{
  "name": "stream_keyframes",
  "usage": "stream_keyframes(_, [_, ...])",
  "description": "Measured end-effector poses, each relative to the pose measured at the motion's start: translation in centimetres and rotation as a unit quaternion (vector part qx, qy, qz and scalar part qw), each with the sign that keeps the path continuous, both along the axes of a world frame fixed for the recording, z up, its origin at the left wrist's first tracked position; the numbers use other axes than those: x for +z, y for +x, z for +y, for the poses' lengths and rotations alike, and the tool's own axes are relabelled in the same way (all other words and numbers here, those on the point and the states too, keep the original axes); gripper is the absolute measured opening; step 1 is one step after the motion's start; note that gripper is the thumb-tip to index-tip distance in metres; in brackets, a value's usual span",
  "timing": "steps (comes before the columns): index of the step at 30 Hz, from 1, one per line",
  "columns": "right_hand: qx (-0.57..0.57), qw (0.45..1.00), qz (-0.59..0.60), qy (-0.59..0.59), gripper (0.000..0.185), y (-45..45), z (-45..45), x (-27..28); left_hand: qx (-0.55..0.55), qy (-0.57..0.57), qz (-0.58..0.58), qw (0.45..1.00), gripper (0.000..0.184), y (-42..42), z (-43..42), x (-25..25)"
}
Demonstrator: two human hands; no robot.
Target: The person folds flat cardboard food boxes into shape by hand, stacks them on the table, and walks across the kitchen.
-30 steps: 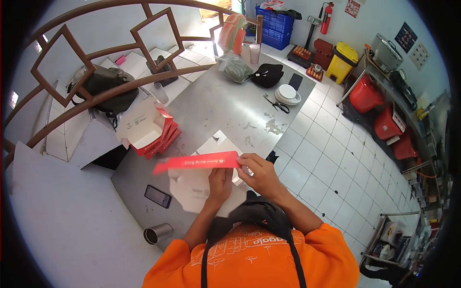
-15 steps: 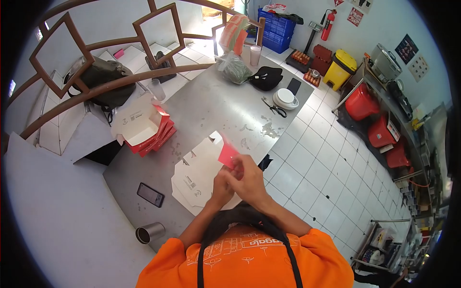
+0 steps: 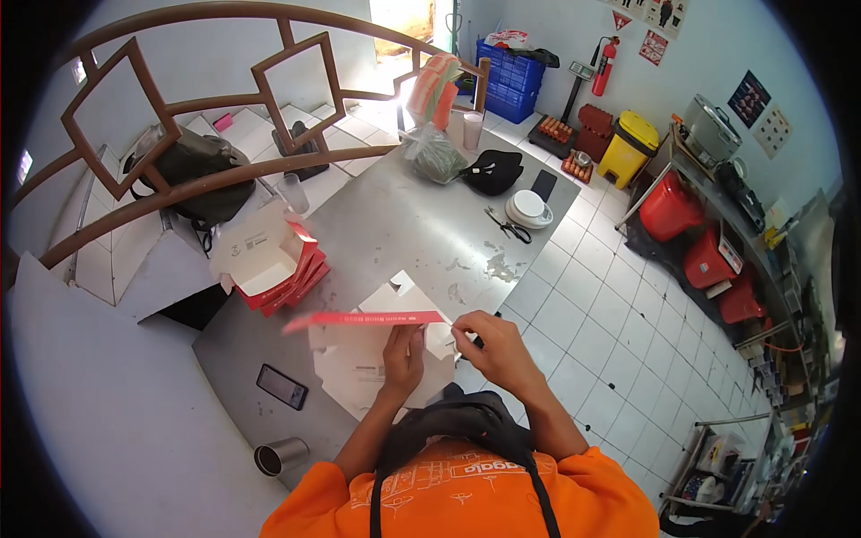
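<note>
Hands part above the metal surface [image 3: 359,215], a change from half a second ago, when they met at the folded red end. Your right hand [image 3: 500,348] pinches the right end of the red cardboard panel [image 3: 368,318]; your left hand [image 3: 403,359] is up against its middle, its grip too hidden to tell. The panel now runs lengthwise across your view, above pale carton board [image 3: 359,363] near your edge of the surface, its far end blurred. That spread appears to give you control of the panel's right end, while its left end looks unsupported. Whether panel and pale board are joined is unclear.

Beyond your left hand, an open carton [image 3: 262,255] sits atop red cartons [image 3: 300,289]. A phone [image 3: 282,386] lies nearer you, with a metal tumbler [image 3: 281,456] on its side close by. Scissors [image 3: 509,227] rest beside a round white item [image 3: 529,209] across the surface.
</note>
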State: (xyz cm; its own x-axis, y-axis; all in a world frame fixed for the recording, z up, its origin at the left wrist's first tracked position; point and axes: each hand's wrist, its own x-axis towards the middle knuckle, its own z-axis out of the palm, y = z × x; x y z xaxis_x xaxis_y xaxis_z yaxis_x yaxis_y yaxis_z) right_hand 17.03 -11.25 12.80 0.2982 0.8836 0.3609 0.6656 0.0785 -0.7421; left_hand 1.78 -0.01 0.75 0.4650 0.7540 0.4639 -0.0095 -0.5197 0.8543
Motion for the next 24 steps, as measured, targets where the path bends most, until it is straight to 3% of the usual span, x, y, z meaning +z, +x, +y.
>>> stream_keyframes(5, [-0.07,0.988,-0.055,0.123,0.011,0.7,-0.2,-0.9,-0.018,0.138,0.034,0.99,0.027,-0.3,0.0,0.6])
stream_keyframes(9, [-0.098,0.989,-0.051,0.099,0.006,2.4,-0.7,0.1,-0.027,0.176,0.032,0.984,0.03,0.3,-0.3,1.1])
stream_keyframes(13, [-0.088,0.987,-0.082,0.102,0.012,0.0,-1.1,0.8,0.02,-0.002,-0.034,0.999,0.024,2.4,-0.9,2.2])
stream_keyframes(17, [-0.1,0.97,-0.129,0.18,0.02,-2.8,-0.3,-0.4,-0.027,-0.02,-0.028,0.999,0.024,2.8,-1.9,4.1])
stream_keyframes(18, [-0.108,0.971,-0.131,0.167,0.021,-3.2,-0.2,-0.8,-0.038,-0.079,-0.067,0.994,0.025,3.2,-2.4,4.1])
stream_keyframes(21, [-0.135,0.96,-0.08,0.23,0.019,-3.7,0.7,-2.3,-0.061,-0.203,-0.117,0.97,0.026,3.2,-3.4,5.1])
stream_keyframes(24, [-0.14,0.967,-0.005,0.214,0.017,-4.0,0.0,-1.5,-0.103,-0.272,-0.158,0.944,0.027,3.2,-3.7,5.5])
